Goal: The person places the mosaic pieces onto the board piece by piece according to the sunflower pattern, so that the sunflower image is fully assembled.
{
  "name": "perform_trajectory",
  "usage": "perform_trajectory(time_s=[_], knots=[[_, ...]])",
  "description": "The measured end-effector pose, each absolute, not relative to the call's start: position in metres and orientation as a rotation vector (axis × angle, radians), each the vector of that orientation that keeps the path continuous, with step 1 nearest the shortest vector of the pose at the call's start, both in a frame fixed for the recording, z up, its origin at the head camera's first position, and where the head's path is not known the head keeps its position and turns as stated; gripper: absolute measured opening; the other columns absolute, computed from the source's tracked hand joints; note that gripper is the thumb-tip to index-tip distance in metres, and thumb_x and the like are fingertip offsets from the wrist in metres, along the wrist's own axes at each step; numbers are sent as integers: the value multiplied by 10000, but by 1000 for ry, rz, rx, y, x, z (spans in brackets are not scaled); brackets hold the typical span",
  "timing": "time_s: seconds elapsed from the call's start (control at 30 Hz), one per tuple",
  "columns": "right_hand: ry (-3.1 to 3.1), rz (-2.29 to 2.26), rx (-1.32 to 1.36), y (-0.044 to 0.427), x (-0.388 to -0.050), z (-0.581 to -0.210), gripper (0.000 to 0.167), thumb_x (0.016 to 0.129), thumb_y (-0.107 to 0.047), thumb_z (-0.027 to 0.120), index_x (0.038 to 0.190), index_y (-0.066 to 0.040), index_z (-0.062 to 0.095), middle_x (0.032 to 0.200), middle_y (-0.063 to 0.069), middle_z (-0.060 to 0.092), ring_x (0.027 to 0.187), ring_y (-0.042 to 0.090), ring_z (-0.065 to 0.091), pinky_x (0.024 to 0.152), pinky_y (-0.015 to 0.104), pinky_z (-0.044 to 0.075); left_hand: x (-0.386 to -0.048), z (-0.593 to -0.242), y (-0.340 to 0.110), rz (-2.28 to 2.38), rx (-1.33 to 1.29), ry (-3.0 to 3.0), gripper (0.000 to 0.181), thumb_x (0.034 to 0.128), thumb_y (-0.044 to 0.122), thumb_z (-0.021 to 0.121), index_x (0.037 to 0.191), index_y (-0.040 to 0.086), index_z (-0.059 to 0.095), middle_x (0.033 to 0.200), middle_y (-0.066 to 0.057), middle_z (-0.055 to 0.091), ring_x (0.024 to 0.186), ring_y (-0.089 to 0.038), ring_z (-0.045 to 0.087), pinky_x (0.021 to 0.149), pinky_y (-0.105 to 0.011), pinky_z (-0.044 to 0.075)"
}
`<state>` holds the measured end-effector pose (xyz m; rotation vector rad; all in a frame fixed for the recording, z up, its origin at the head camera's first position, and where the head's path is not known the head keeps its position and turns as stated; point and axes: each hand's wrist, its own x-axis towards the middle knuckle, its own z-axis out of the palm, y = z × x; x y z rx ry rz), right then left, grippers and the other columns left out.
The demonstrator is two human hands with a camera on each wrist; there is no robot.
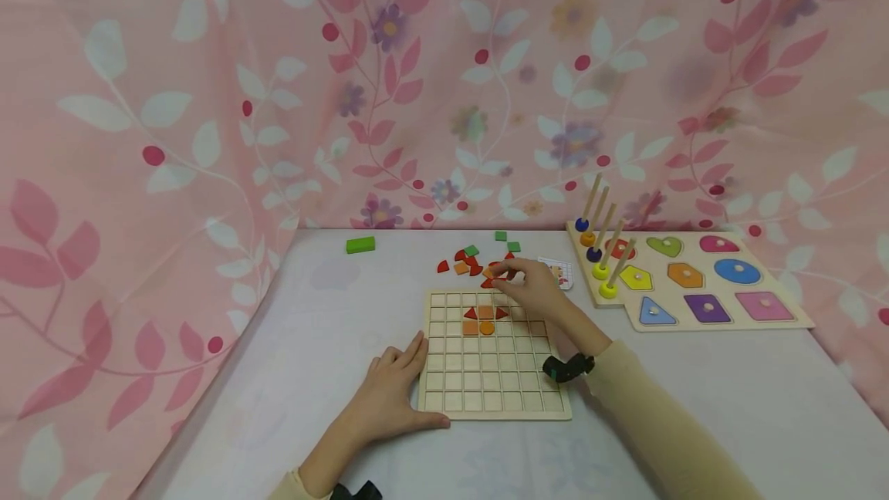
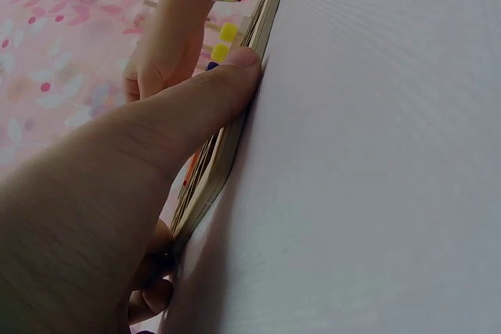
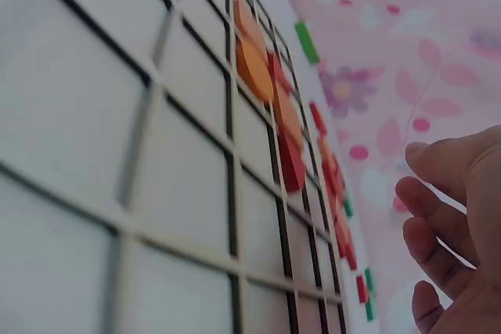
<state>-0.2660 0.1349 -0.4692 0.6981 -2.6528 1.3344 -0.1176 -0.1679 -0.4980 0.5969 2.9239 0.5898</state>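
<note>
In the head view a gridded wooden board (image 1: pixel 453 380) lies flat; red triangles (image 1: pixel 501 314), orange squares (image 1: pixel 470 327) and an orange circle (image 1: pixel 487 327) sit in its upper cells. My left hand (image 1: pixel 389 400) is spread at its near left corner, thumb against the near edge and fingers along the left side; the left wrist view shows that thumb (image 2: pixel 211 95) on the rim. My right hand (image 1: pixel 535 288) hovers past the far edge above loose red and orange pieces (image 1: pixel 461 268). In the right wrist view the right hand (image 3: pixel 462 224) has thumb and fingers apart, nothing between them.
A green block (image 1: pixel 360 245) lies at the back left. Small green squares (image 1: pixel 513 247) lie behind the board. A patterned card (image 1: pixel 564 275) is right of my right hand. At the right stands a wooden shape puzzle (image 1: pixel 736 318) with pegs (image 1: pixel 607 226) holding coloured beads.
</note>
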Motion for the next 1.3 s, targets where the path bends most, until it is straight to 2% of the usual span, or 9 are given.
perform_trajectory(time_s=[0.07, 0.37, 0.5, 0.7, 0.87, 1.03, 1.3], knots=[[-2668, 1329, 667, 139, -278, -471, 248, 986, -127, 763, 1212, -24, 782, 1164, 122, 782, 981, 271, 659, 639, 288, 422, -118, -498, -168, 592, 599, 2923, 1330, 681, 913, 728, 1649, 73, 370, 1745, -55, 283, 1092, -121, 414, 817, -308, 315], [-2780, 1302, 692, 146, -309, -485, 265, 1016, -46, 696, 1273, -22, 759, 1205, 126, 777, 1072, 299, 679, 888, 413, 550, -118, -498, -166, 586, 612, 2917, 1338, 684, 927, 708, 1653, 72, 360, 1746, -60, 279, 1083, -120, 409, 827, -313, 321], [-2812, 1282, 759, 141, -317, -487, 259, 1019, -58, 702, 1271, -32, 760, 1233, 136, 764, 1134, 311, 694, 976, 462, 557, -118, -498, -166, 584, 616, 2921, 1334, 687, 925, 708, 1652, 71, 361, 1746, -60, 280, 1080, -120, 408, 830, -314, 325], [-2825, 1188, 807, 134, -322, -484, 249, 1016, -78, 714, 1253, -14, 755, 1214, 155, 760, 1121, 326, 701, 987, 476, 555, -118, -495, -166, 580, 614, 2923, 1327, 691, 914, 718, 1652, 71, 362, 1745, -62, 283, 1104, -130, 421, 834, -318, 327], [-2855, 1142, 812, 129, -327, -480, 274, 1023, -153, 728, 1251, -4, 752, 1189, 145, 763, 1092, 316, 698, 1000, 473, 543, -119, -494, -166, 573, 603, 2922, 1331, 687, 911, 724, 1652, 68, 361, 1745, -64, 282, 1106, -137, 423, 837, -325, 329], [-2900, 1029, 817, 128, -331, -474, 313, 1019, -210, 741, 1261, -12, 756, 1211, 135, 761, 1146, 320, 682, 1043, 484, 515, -119, -494, -166, 569, 606, 2920, 1334, 689, 918, 714, 1654, 70, 355, 1746, -65, 280, 1108, -134, 421, 836, -320, 328], [-2957, 985, 856, 131, -337, -471, 316, 1026, -188, 724, 1271, 11, 749, 1263, 154, 745, 1198, 330, 659, 1062, 489, 502, -119, -496, -167, 574, 588, 2911, 1355, 673, 942, 698, 1657, 77, 352, 1746, -65, 282, 1091, -131, 410, 822, -317, 321]])
